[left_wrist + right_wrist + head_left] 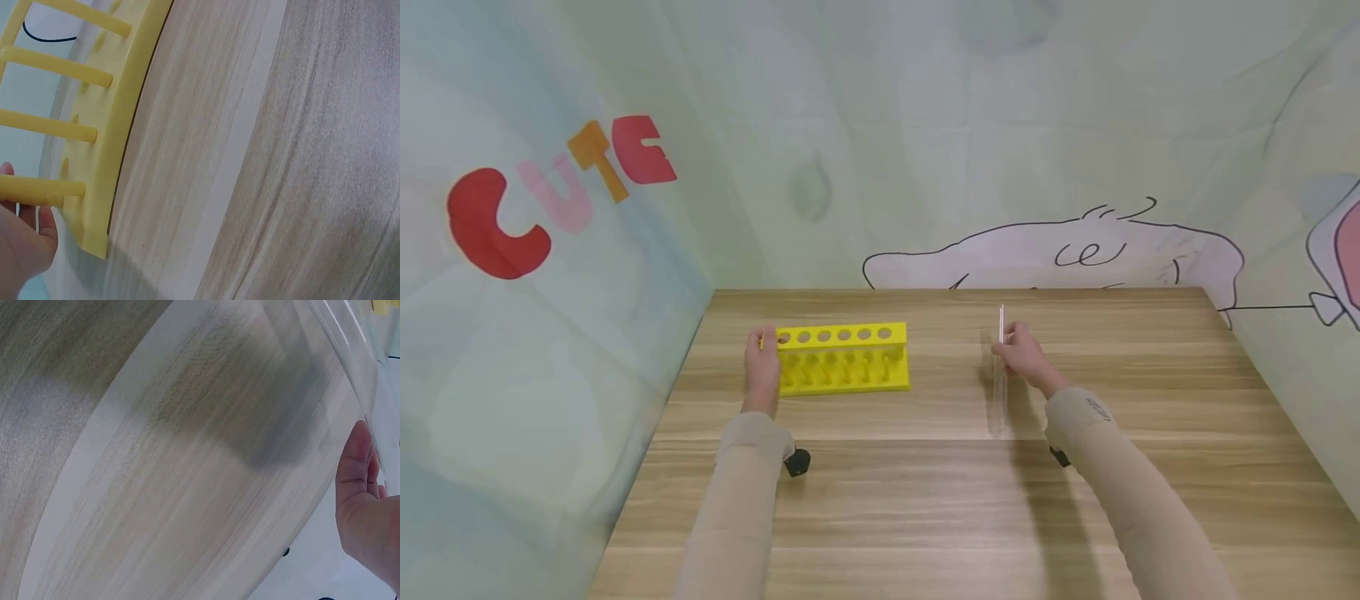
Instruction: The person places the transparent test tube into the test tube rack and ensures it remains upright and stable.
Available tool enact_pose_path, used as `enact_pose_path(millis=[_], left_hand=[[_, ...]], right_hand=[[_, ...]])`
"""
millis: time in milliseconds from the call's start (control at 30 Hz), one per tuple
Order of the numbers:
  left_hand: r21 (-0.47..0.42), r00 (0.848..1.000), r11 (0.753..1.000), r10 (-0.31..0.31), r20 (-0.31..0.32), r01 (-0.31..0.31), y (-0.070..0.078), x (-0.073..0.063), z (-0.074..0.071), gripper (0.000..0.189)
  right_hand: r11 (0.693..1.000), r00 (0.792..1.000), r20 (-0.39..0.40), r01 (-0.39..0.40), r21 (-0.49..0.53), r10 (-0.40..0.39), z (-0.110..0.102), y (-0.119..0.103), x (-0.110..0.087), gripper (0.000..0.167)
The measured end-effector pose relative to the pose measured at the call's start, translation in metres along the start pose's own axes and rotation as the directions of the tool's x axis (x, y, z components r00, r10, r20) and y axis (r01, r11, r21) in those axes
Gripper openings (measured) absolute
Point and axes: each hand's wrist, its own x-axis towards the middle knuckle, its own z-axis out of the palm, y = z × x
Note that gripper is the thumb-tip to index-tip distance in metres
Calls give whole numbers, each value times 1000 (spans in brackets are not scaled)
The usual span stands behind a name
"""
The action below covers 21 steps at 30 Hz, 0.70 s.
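A yellow test tube rack (pixel 842 346) stands upright on the wooden table, with a row of several round holes along its top plate and pegs on its base. My left hand (pixel 763 367) grips the rack's left end. In the left wrist view, the fingers curl behind the end post of the rack (pixel 119 125). Off to the right, my right hand (pixel 1024 354) pinches a clear test tube (pixel 1001 392) between thumb and fingers. That see-through tube (pixel 345 328) runs past the fingertips in the right wrist view, and its far end is hard to make out.
The wood-grain table (pixel 910 517) ends at the back against a pale printed cloth (pixel 910 167). The cloth also hangs along both sides, with coloured letters on the left. A dark wrist device (pixel 797 462) shows beside the left sleeve.
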Motion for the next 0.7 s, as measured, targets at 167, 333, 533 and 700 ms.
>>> enact_pose_path(millis=[167,333,533,700], left_hand=[[-7,1000,1000,18,2,-18,0,0,-1,47],[-20,999,999,37,0,-37,0,0,-1,40],[-14,1000,1000,23,-5,-23,0,2,0,46],[-19,1000,1000,17,-11,-18,-1,3,1,48]], right_hand=[[999,999,-13,39,38,-39,0,-1,0,31],[986,991,-33,136,101,-133,2,-3,-4,30],[984,992,-61,121,133,-114,6,-9,-3,31],[985,996,-47,87,147,-81,5,-14,-2,31]])
